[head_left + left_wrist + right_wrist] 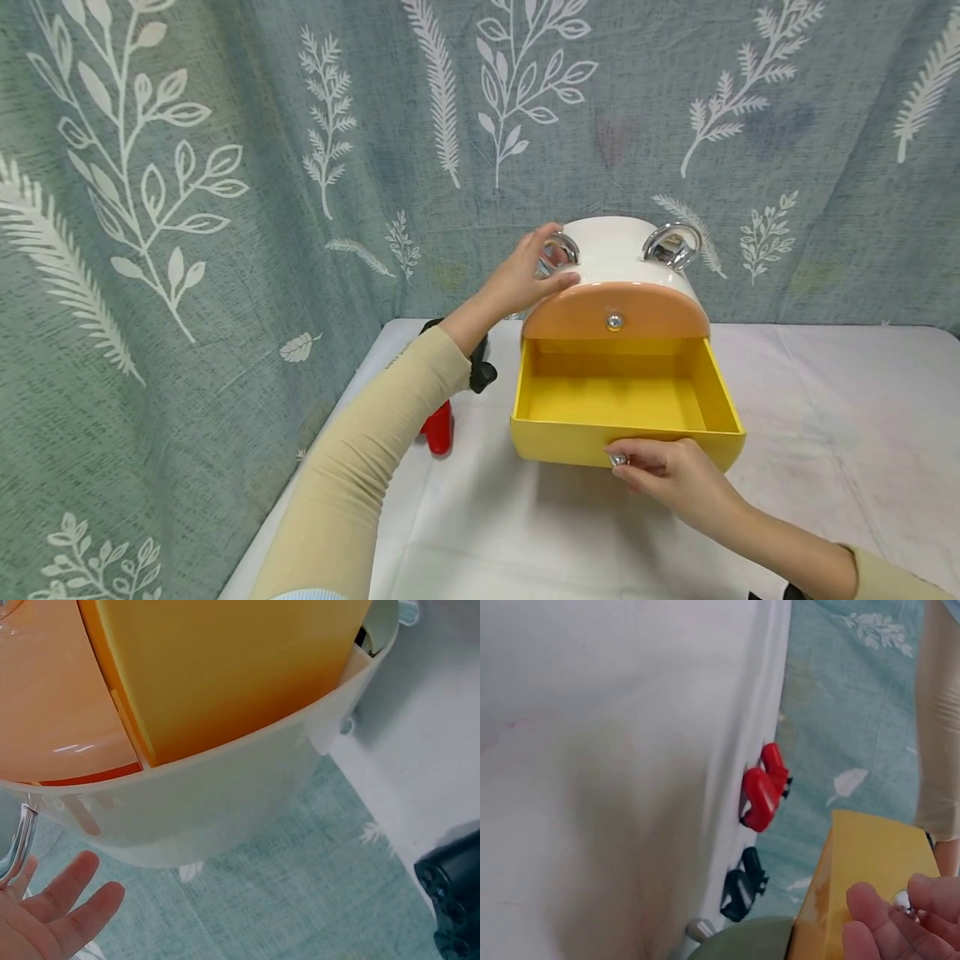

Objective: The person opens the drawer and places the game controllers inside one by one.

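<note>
A white, rounded cabinet (609, 237) with an orange front panel (570, 312) stands on the table, its yellow drawer (558, 439) pulled out toward me. My right hand (678, 479) pinches the round silver knob (618, 459) on the drawer's front between thumb and fingertips. At the cabinet's upper left, my left hand (521, 271) is spread beside a chrome loop handle (567, 246). In the left wrist view, the fingers (79, 919) of that hand look mostly straight, close to the handle. The right wrist view shows the knob (902, 901) between the fingertips.
A matching chrome handle (673, 242) is at the cabinet's upper right. To its left lie a red plastic object (438, 429) and a black one (480, 375), partly hidden by my left sleeve. A grey-green leaf-patterned curtain (360, 150) hangs behind and left of the white-covered table (825, 400).
</note>
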`<act>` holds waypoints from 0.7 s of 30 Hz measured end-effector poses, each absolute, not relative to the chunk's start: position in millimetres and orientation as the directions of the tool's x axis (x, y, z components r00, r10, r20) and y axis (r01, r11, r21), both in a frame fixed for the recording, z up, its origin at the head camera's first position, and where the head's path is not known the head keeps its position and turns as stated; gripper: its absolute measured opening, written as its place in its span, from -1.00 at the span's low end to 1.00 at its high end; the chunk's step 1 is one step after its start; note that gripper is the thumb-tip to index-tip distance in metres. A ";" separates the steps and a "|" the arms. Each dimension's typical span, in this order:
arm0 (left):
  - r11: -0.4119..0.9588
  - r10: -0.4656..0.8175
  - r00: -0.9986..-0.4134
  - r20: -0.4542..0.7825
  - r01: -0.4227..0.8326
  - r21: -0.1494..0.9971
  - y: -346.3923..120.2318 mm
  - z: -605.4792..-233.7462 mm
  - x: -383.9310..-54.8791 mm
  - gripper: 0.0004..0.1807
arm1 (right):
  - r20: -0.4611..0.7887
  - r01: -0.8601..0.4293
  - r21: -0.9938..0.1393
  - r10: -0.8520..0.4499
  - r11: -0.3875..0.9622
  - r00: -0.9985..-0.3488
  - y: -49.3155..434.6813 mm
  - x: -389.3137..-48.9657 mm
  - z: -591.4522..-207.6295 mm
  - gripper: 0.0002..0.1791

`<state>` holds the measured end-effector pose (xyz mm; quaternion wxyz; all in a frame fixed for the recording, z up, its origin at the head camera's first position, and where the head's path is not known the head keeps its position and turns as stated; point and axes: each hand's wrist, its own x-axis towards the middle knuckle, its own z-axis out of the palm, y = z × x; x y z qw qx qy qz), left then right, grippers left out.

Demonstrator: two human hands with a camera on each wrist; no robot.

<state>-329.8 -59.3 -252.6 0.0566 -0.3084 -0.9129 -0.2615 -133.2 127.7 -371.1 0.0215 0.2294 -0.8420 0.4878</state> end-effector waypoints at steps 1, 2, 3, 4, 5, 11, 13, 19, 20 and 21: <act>0.674 0.531 -0.805 0.264 0.591 0.443 -59.3 -252.5 -329.9 -0.19 | 0.261 -0.409 -0.810 -0.367 0.420 -0.893 127.6 -132.5 -371.1 -0.71; 0.675 0.531 -0.805 0.264 0.590 0.444 -59.3 -252.4 -329.8 -0.18 | 0.259 -0.408 -0.810 -0.368 0.421 -0.893 127.5 -131.9 -371.1 -0.71; 0.676 0.530 -0.806 0.262 0.589 0.443 -59.2 -252.5 -330.1 -0.18 | 0.260 -0.410 -0.809 -0.369 0.421 -0.892 127.5 -131.3 -371.2 -0.71; 0.677 0.530 -0.807 0.260 0.588 0.443 -59.1 -252.4 -330.0 -0.17 | 0.262 -0.412 -0.808 -0.370 0.421 -0.891 127.4 -130.7 -371.4 -0.71; 0.679 0.528 -0.809 0.258 0.585 0.443 -59.1 -252.5 -330.0 -0.17 | 0.266 -0.415 -0.808 -0.371 0.418 -0.890 127.4 -130.2 -371.7 -0.71; 0.689 0.521 -0.814 0.257 0.578 0.437 -59.2 -253.2 -330.3 -0.18 | 0.287 -0.437 -0.811 -0.386 0.388 -0.877 127.7 -129.5 -372.4 -0.72; 0.688 0.522 -0.812 0.260 0.581 0.435 -59.4 -253.2 -330.6 -0.18 | 0.291 -0.448 -0.809 -0.401 0.381 -0.868 128.2 -129.8 -371.3 -0.72; 0.681 0.529 -0.806 0.267 0.591 0.434 -59.8 -253.8 -331.3 -0.19 | 0.239 -0.438 -0.804 -0.456 0.402 -0.857 133.8 -127.8 -358.1 -0.68; 0.680 0.529 -0.805 0.268 0.592 0.434 -59.9 -254.1 -331.3 -0.19 | 0.223 -0.431 -0.803 -0.462 0.412 -0.858 136.0 -126.7 -353.0 -0.66; 0.681 0.528 -0.806 0.267 0.590 0.434 -60.1 -254.2 -331.1 -0.19 | 0.212 -0.426 -0.802 -0.467 0.419 -0.858 138.7 -125.5 -347.4 -0.66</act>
